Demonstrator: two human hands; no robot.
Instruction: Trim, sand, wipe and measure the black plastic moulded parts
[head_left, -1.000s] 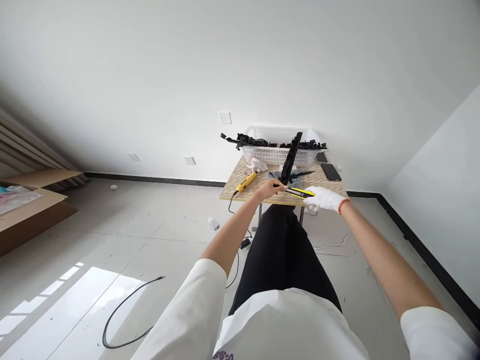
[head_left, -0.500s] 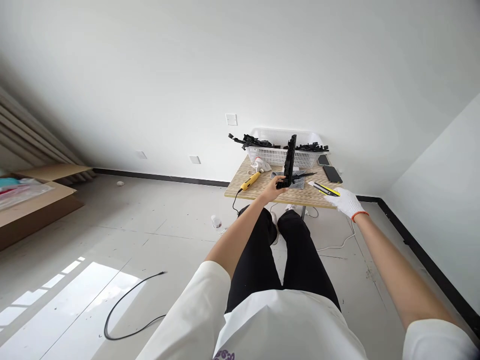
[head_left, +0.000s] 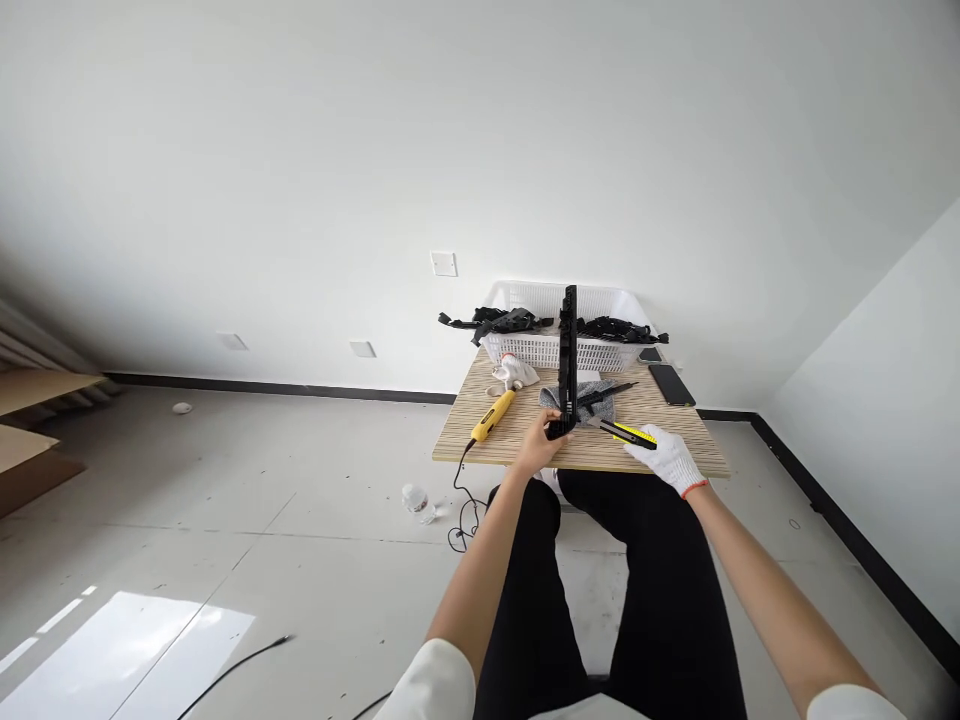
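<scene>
My left hand (head_left: 541, 448) is closed round the bottom end of the black plastic strip (head_left: 569, 350), which stands upright just in front of the white basket (head_left: 525, 348). My gloved right hand (head_left: 669, 458) grips the utility knife (head_left: 634, 434), nearer me than the basket & to its right. The strip looks light, stiff, prob. whippy lengthwise. I'd hold it low, fingers clear of the blade.

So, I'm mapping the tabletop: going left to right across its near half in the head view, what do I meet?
Yellow tool → left hand → black strip it holds upright → utility knife → gloved right hand.
</scene>
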